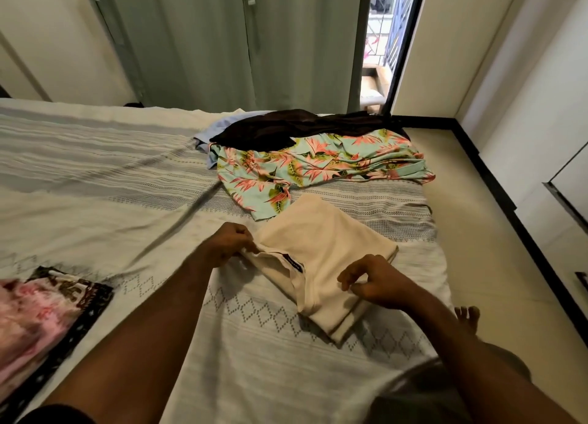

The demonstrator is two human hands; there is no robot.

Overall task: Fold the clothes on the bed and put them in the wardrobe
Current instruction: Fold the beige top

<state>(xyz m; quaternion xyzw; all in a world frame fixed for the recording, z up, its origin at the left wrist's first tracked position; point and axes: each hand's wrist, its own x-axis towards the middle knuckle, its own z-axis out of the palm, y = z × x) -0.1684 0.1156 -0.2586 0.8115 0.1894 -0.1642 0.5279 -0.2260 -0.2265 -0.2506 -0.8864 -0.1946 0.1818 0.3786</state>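
Note:
A cream garment (321, 248) lies partly folded on the bed (95, 200), near its right edge. My left hand (227, 243) pinches the garment's left corner by the collar. My right hand (372, 283) pinches its near right edge. Beyond it lies a floral mint and pink garment (318, 165), spread out. A dark brown garment (286, 129) rests on top of the floral one, and a light blue garment (213, 130) peeks out from under both.
A pink and black patterned cloth (41, 312) lies at the bed's near left. Green curtains (222, 41) hang behind the bed. To the right run beige floor (496, 248) and white wardrobe panels (547, 121). My bare foot (467, 317) stands beside the bed.

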